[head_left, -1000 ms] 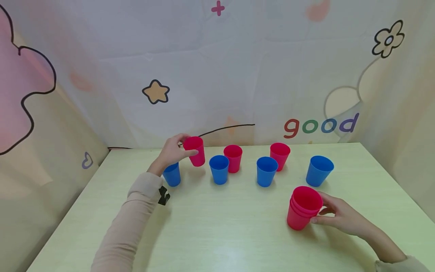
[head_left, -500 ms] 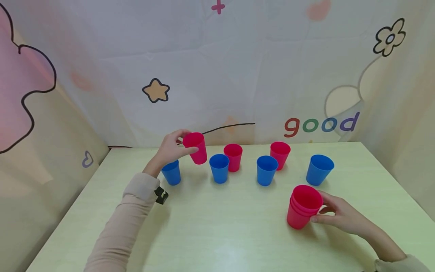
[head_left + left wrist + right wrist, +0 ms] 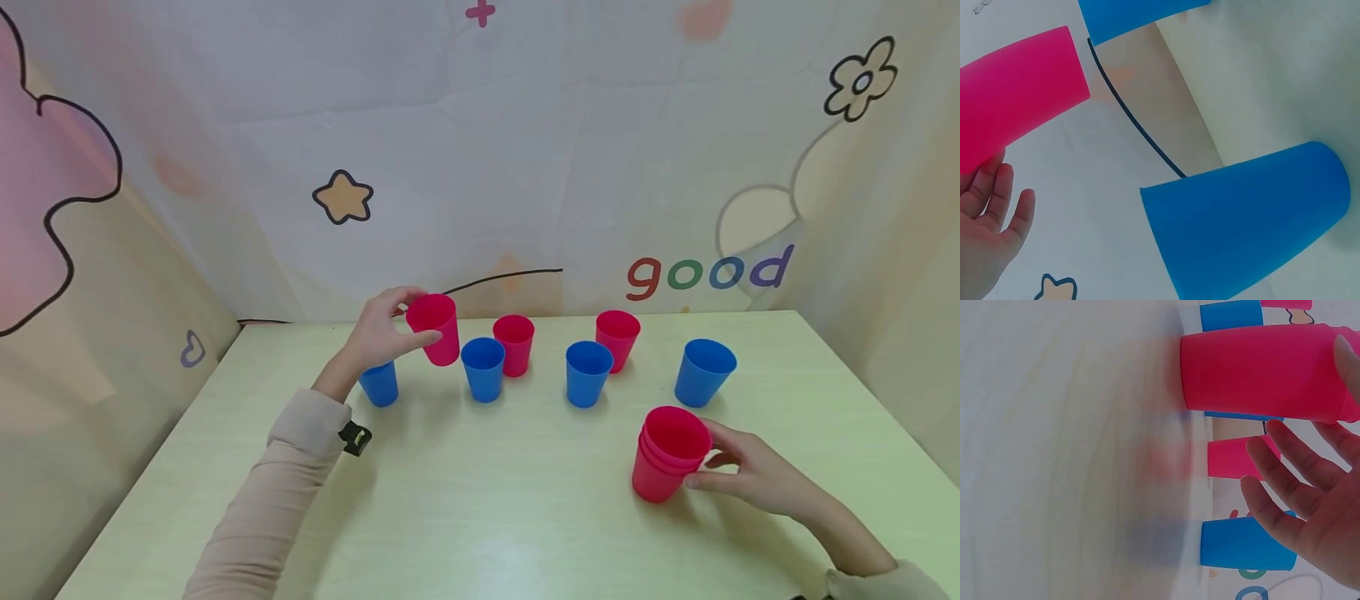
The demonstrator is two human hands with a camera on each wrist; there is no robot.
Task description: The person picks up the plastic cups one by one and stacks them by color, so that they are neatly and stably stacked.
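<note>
My left hand [image 3: 378,333] grips a red plastic cup [image 3: 441,340] by its side, thumb in front, fingers behind. The cup is held upright above the table's back left, between two blue cups; the left one [image 3: 380,385] is partly hidden by the wrist. In the left wrist view this red cup [image 3: 1019,100] appears beside the fingers, with a blue cup [image 3: 1247,219] close by. At the front right, my right hand [image 3: 757,477] holds a stack of nested red cups [image 3: 660,471] near the rims. Its thumb and forefinger touch the stack; the other fingers spread loosely in the right wrist view.
A blue cup [image 3: 483,371] stands before a red cup [image 3: 515,343] mid-table. Right of them are another blue cup [image 3: 587,375], a red cup [image 3: 619,337] behind it, and a blue cup [image 3: 703,375]. A printed curtain [image 3: 480,167] hangs behind the table [image 3: 480,500].
My left hand has lifted the red cup slightly and shifted it a little to the right. The right hand and its stack have stayed put.
</note>
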